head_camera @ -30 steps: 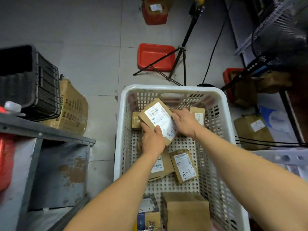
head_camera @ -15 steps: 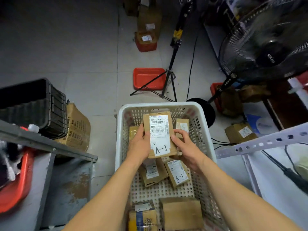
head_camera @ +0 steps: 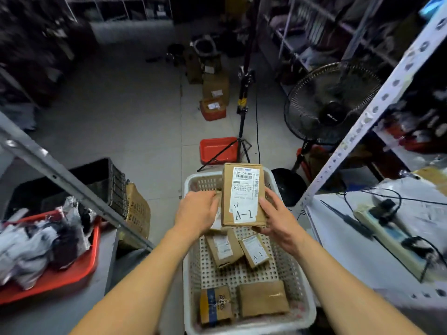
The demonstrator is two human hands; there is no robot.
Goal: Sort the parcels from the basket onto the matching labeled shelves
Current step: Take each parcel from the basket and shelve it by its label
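A flat brown cardboard parcel with a white shipping label marked "A-1" is held upright above the far end of the white perforated plastic basket, which stands on the grey tiled floor. The right hand grasps the parcel at its lower right edge, fingers curled along the side and thumb under the bottom corner. The left hand sits just beside the parcel's left edge with its fingers bent; whether they touch the parcel or something behind it cannot be told. Inside the basket lie more brown parcels: two small labelled ones in the middle, one also marked "A-1", and two at the near end, one with a blue stripe. A red plastic tray holding bagged items sits on the left bench, and a black standing fan is at right.
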